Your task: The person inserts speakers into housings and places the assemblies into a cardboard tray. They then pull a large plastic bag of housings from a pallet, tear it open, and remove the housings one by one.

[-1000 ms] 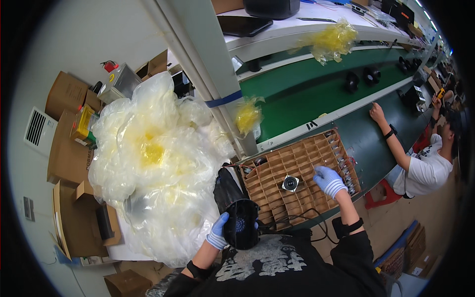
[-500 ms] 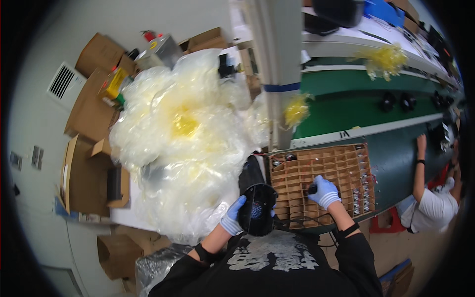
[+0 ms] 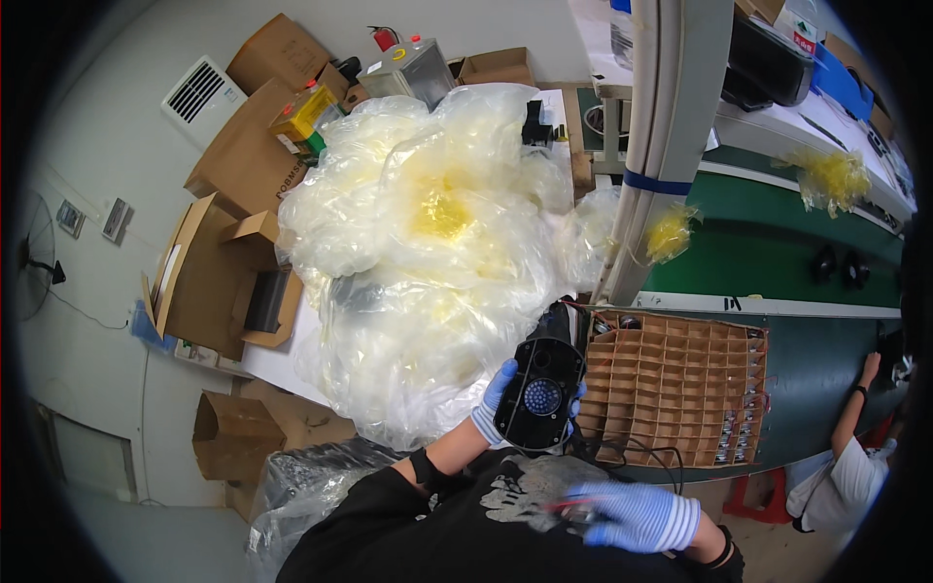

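The left hand [image 3: 494, 398] grasps a black housing [image 3: 554, 361] by its sides, thumb on one flank and fingertips on the other, just left of the divided cardboard tray [image 3: 671, 374], with the face bearing a round dotted cluster [image 3: 542, 396] turned up toward the wearer. The right hand [image 3: 637, 515] is in front of the tray, over the dark shirt [image 3: 428, 530]; a thin reddish thing [image 3: 569, 503] shows at its fingertips, but blur hides what it is and whether the fingers truly clench it. For good handling, the left grip would best sit on the outer flanks, clear of the cluster, firm enough that the housing cannot roll; the right hand would do well to approach slowly and square to that face. The black cable [image 3: 671, 455] looping over the tray's near edge calls for slack, since a snag could tug the housing or upset the small metal parts [image 3: 736, 437] in the tray's right-hand cells. Left of the tray swells a heap of clear plastic bags [image 3: 428, 282], near enough to catch a sleeve. Beyond the tray run a pale post [image 3: 661, 117] and a green belt [image 3: 758, 243]; to its right, a co-worker's hand [image 3: 870, 367] rests well apart.
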A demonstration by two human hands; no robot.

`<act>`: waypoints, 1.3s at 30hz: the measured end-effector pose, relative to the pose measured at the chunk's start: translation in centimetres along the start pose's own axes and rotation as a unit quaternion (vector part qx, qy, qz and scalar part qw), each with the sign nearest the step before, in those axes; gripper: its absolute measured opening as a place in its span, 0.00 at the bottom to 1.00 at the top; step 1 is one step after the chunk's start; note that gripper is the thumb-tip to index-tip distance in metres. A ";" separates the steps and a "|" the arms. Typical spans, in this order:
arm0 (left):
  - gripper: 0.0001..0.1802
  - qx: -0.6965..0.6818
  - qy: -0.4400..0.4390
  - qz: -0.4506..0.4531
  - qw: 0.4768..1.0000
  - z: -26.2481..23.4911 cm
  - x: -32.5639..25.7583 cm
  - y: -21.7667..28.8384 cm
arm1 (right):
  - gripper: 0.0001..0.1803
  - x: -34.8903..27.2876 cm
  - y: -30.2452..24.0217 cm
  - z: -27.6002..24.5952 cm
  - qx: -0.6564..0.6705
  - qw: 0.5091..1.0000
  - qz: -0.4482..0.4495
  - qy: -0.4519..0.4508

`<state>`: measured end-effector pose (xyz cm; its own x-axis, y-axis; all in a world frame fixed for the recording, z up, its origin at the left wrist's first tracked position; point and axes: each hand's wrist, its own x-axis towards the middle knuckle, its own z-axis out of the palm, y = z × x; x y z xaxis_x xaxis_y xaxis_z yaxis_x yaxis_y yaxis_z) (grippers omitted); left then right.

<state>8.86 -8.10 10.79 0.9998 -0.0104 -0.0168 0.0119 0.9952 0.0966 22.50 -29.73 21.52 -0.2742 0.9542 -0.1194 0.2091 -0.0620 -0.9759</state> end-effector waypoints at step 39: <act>0.45 0.108 0.140 -0.032 0.984 -1.7 0.4 -1.8 | 0.16 5.3 -0.8 -2.8 -0.348 0.906 -0.089 0.223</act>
<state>9.17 -9.69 8.89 0.9539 -0.0152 -0.2997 0.1077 0.9495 0.2947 23.49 -23.82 22.22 0.0119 0.9641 0.2653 0.7827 0.1561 -0.6025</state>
